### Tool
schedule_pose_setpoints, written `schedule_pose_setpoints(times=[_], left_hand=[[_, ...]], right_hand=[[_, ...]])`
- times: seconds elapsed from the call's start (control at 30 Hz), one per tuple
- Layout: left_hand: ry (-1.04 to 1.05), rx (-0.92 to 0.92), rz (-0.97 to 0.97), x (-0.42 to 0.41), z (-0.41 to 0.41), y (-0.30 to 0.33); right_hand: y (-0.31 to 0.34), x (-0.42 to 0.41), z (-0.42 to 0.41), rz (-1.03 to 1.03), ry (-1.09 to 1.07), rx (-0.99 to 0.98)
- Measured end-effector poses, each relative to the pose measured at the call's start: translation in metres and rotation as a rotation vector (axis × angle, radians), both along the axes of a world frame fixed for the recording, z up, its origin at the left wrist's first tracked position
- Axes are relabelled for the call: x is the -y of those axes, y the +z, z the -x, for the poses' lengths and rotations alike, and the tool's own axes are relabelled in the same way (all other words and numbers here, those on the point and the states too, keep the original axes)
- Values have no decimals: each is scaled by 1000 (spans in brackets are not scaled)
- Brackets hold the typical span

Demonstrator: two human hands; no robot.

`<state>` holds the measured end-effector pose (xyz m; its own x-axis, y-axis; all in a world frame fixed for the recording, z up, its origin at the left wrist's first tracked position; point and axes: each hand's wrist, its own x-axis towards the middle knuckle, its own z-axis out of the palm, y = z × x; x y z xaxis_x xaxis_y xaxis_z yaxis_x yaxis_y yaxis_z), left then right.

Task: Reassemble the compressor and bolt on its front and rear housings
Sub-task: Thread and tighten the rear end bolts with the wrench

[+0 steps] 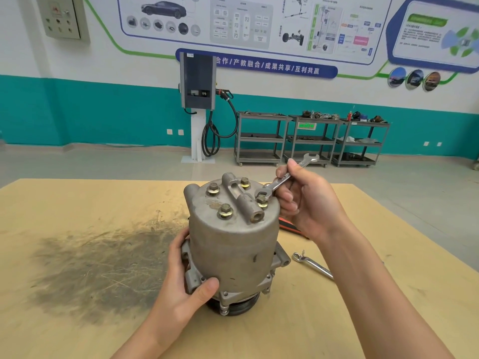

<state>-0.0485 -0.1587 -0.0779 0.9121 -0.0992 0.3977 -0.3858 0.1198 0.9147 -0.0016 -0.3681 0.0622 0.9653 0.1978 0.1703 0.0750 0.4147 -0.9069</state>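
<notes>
Workshop room, pretty bright, even light. Back wall [77, 60] white up top, teal band [77, 117] below. Big car-tech posters [246, 22] with Chinese banner strip across it. Grey electrical box [63, 16] top left. EV charger [198, 81] on white post, black cable looped beside. Three grey metal carts [311, 137] with assorted parts right of charger. Floor [103, 161] grey. Tan worktop [77, 198] up front, dark smudged patch [98, 268] on left.

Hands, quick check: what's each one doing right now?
Left hand: grips the compressor low on its body.
Right hand: holds a combination wrench, ring end on a top bolt.
</notes>
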Motion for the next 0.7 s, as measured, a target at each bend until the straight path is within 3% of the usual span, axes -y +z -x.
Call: schedule_pose_setpoints(times=[0.27, 0.7], left_hand=[[-7, 16, -14, 1, 1, 2], [-22, -12, -13, -1, -2, 1]], right_hand=[[8, 4, -1, -1, 92, -60], [9, 0, -2, 34, 8, -18]])
